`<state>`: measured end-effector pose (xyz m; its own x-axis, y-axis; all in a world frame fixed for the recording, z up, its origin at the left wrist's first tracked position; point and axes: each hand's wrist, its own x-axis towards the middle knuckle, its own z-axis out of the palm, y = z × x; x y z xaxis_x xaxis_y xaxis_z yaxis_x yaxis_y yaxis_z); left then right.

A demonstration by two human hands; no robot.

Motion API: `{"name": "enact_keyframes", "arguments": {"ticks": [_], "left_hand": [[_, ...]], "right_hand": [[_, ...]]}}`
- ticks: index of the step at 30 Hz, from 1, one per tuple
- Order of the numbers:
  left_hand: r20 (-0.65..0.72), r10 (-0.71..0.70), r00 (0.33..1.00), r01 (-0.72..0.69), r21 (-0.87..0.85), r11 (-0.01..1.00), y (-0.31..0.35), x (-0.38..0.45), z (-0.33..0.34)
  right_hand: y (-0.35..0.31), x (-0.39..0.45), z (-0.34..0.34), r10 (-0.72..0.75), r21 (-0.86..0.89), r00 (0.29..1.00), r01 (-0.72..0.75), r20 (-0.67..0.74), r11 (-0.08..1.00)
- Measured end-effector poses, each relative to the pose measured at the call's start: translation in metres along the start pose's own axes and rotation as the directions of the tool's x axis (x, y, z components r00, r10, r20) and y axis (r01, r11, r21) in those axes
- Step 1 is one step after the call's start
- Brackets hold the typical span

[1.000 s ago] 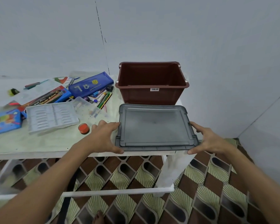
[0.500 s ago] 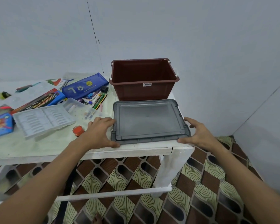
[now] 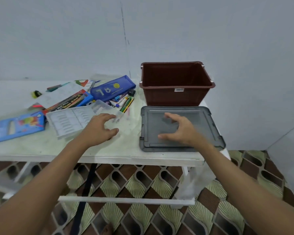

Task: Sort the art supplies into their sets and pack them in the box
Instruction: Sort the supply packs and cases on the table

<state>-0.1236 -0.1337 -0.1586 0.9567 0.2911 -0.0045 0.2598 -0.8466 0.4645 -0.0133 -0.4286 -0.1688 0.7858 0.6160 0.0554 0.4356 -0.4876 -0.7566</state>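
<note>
An empty brown box [image 3: 176,97] stands at the table's far right. Its grey lid [image 3: 209,126] lies flat just in front of it. My right hand [image 3: 180,131] hovers over the lid, fingers spread, holding nothing. My left hand [image 3: 98,129] hangs open above the near corner of a clear plastic tray [image 3: 66,121], left of the lid. Behind the tray lie a blue pencil pouch [image 3: 112,90], loose markers and pencils [image 3: 124,102], a brush pack [image 3: 71,100] and a blue colour set [image 3: 15,128].
The white table [image 3: 41,146] stands against a grey wall, its right edge close to the lid and box. Papers [image 3: 58,95] and a small yellow-black item [image 3: 35,94] lie at the back left. A patterned floor shows below.
Both hands let go of the lid's sides. The right hand moved over the lid's top and the left hand moved left over the clear tray, hiding the small orange cap.
</note>
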Motion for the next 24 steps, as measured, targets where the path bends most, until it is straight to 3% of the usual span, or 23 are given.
{"name": "enact_keyframes", "arguments": {"ticks": [8, 14, 18, 24], "left_hand": [[-0.176, -0.206, 0.963, 0.200, -0.048, 0.979, -0.105, -0.006, -0.075], [-0.145, -0.281, 0.949, 0.275, -0.061, 0.960, -0.212, -0.013, -0.143], [0.012, -0.348, 0.937, 0.348, 0.012, 0.937, -0.285, -0.015, -0.178], [0.206, -0.371, 0.906, 0.344, 0.153, 0.926, -0.366, -0.012, -0.203]], "right_hand": [[-0.101, 0.099, 0.110, -0.148, 0.073, 0.981, 0.139, 0.127, 0.988], [-0.176, 0.163, 0.194, -0.228, 0.056, 0.945, 0.222, 0.235, 0.974], [-0.212, 0.215, 0.232, -0.258, -0.030, 0.949, 0.268, 0.183, 0.963], [-0.235, 0.293, 0.252, -0.123, -0.207, 0.977, 0.158, 0.174, 0.966]]}}
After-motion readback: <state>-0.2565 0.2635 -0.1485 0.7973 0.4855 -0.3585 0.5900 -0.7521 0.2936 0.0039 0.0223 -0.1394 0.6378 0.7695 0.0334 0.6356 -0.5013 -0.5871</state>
